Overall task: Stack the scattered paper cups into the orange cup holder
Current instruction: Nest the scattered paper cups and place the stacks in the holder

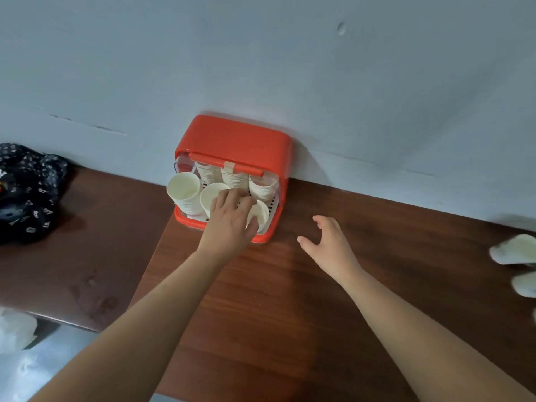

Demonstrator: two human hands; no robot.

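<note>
Against the wall on the table (377,285), the orange cup holder (232,134) is receiving a paper cup (261,211) gripped by the left hand (232,219); right hand (327,242) spread, empty; next, probably: seat, release, fetch another.

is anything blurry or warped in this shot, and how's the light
Head view: soft, dim light with a paler sheen on the wooden table; the white shapes at the right edge are smeared and stretched; the orange cup holder is fairly sharp.
</note>
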